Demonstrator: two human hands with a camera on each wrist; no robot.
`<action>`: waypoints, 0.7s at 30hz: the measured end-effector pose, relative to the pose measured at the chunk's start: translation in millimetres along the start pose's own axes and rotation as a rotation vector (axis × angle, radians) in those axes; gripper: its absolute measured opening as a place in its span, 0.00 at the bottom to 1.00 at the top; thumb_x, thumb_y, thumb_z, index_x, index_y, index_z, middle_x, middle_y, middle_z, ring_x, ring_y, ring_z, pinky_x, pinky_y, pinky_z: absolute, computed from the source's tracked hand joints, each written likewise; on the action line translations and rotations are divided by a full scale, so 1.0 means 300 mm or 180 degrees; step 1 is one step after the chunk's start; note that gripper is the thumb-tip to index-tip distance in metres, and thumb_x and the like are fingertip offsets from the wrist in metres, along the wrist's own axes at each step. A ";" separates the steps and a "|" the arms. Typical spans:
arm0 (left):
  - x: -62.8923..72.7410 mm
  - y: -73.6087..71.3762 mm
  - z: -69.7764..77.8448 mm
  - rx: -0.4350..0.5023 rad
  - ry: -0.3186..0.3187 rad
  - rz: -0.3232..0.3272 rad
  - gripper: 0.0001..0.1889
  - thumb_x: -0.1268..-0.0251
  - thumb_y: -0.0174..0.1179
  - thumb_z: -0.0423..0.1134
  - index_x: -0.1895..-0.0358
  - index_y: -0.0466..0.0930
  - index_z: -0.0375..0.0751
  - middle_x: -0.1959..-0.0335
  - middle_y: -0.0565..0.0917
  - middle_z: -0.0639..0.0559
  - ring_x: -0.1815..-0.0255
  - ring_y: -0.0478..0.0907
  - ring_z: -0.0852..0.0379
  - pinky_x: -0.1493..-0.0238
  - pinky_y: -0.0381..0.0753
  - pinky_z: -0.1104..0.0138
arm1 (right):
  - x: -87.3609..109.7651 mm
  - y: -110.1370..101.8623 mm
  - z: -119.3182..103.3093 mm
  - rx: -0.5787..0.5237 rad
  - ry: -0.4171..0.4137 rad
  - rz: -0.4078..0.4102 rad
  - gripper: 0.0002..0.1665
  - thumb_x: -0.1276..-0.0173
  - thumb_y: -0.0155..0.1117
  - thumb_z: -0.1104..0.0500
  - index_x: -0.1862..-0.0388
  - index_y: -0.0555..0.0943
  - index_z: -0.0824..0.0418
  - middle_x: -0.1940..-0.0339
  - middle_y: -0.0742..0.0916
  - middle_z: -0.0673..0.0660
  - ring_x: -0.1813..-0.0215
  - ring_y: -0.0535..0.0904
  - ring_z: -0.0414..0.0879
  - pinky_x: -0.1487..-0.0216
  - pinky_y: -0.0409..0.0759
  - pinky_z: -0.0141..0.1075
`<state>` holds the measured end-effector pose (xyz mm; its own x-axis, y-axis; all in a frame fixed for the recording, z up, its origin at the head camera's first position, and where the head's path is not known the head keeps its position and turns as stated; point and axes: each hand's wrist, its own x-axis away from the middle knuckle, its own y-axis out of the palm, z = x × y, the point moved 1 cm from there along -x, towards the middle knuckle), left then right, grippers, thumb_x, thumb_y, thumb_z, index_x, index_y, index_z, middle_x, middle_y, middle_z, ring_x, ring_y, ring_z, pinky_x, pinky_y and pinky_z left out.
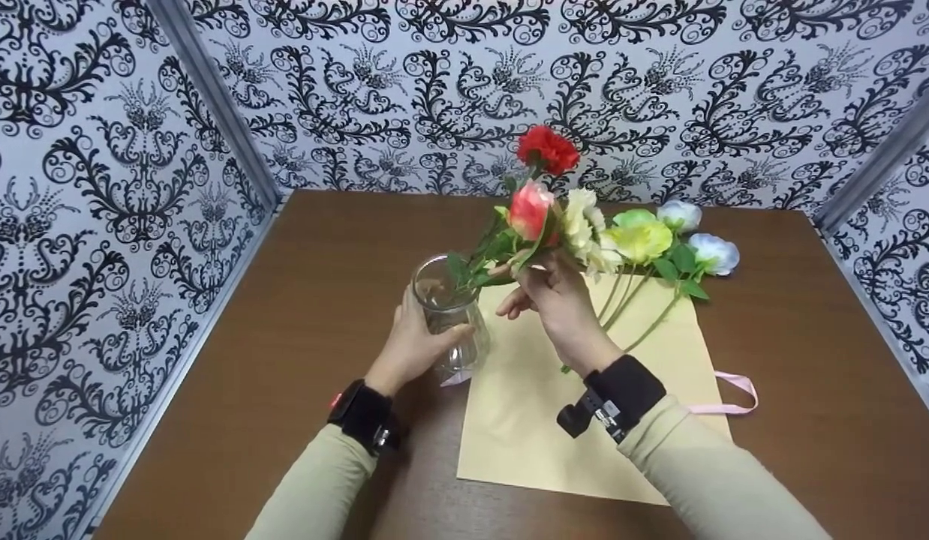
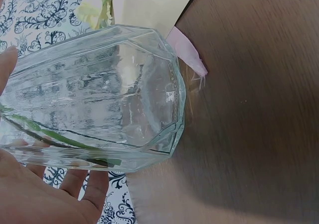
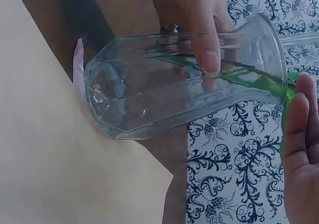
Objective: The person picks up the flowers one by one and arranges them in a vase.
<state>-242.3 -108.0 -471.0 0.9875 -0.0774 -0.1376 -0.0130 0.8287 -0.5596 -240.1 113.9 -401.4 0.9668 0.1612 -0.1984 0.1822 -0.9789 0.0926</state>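
My left hand grips a clear faceted glass vase by its side, the thumb across the front. Over the vase's mouth, my right hand holds flower stems between thumb and fingers. A red carnation and a pink-red rosebud rise above that hand, with green leaves close to the rim. Green stems reach down inside the vase in the left wrist view. Right behind the right hand is a cream flower, partly covered. The right fingers lie just outside the flared rim in the right wrist view.
A sheet of tan paper lies on the brown table. On its far right part lie a yellow-green flower and blue flowers. A pink ribbon sticks out from beneath the paper. Patterned walls enclose the table.
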 end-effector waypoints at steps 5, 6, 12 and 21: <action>0.001 0.001 -0.002 0.0017 -0.0001 -0.0003 0.45 0.48 0.76 0.55 0.30 0.63 0.45 0.35 0.70 0.44 0.32 0.63 0.42 0.30 0.64 0.47 | -0.009 0.008 0.010 0.0076 -0.0045 0.0058 0.18 0.21 0.57 0.58 0.38 0.72 0.63 0.50 0.88 0.63 0.73 0.86 0.51 0.66 0.85 0.41; 0.001 0.001 -0.002 0.0019 0.0011 -0.0004 0.45 0.47 0.76 0.55 0.30 0.62 0.45 0.35 0.70 0.43 0.32 0.63 0.42 0.30 0.64 0.46 | -0.011 0.008 0.010 0.0090 -0.0052 0.0072 0.19 0.21 0.58 0.57 0.37 0.72 0.63 0.51 0.88 0.62 0.73 0.86 0.50 0.66 0.85 0.41; 0.001 -0.001 -0.008 0.0022 0.0004 -0.0058 0.46 0.46 0.75 0.56 0.28 0.60 0.45 0.33 0.68 0.44 0.32 0.62 0.41 0.31 0.65 0.45 | -0.017 0.011 0.015 0.0071 -0.0056 0.0084 0.19 0.22 0.59 0.57 0.37 0.74 0.62 0.54 0.89 0.64 0.73 0.86 0.49 0.66 0.83 0.39; -0.005 0.000 -0.013 0.0019 -0.0015 -0.0063 0.46 0.48 0.76 0.57 0.29 0.60 0.46 0.33 0.68 0.45 0.32 0.62 0.43 0.31 0.65 0.47 | -0.033 0.023 0.018 0.0129 -0.0021 0.0194 0.12 0.23 0.60 0.57 0.47 0.78 0.63 0.59 0.90 0.62 0.70 0.86 0.49 0.63 0.83 0.38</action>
<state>-244.2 -110.1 -473.8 0.9882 -0.0911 -0.1228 0.0073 0.8303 -0.5573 -249.3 104.9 -404.2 0.9746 0.1006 -0.1999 0.1156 -0.9911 0.0652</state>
